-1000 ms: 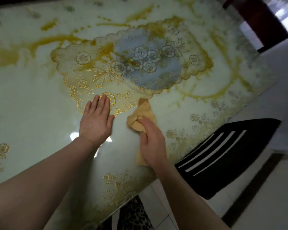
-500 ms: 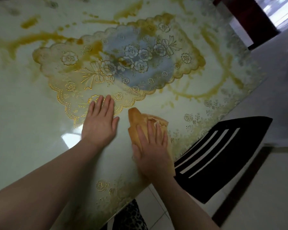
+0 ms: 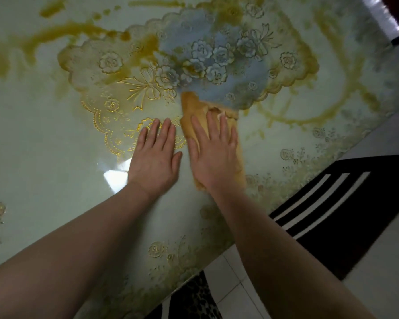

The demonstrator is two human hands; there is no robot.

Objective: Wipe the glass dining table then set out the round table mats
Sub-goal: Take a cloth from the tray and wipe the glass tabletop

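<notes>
A tan cloth (image 3: 195,116) is pressed flat to the glass table (image 3: 44,146) near its right edge.

The cloth is pinned under the right hand (image 3: 213,155), fingers straight and spread; the left hand (image 3: 156,157) is laid flat, holding nothing, on the near rim of the scalloped mat (image 3: 148,72). The cloth looks soft and limp, best driven by the palm. The thin, lacy, gold-embossed mat is judged light and liable to slide on slick glass, so its rim is steadied.
</notes>
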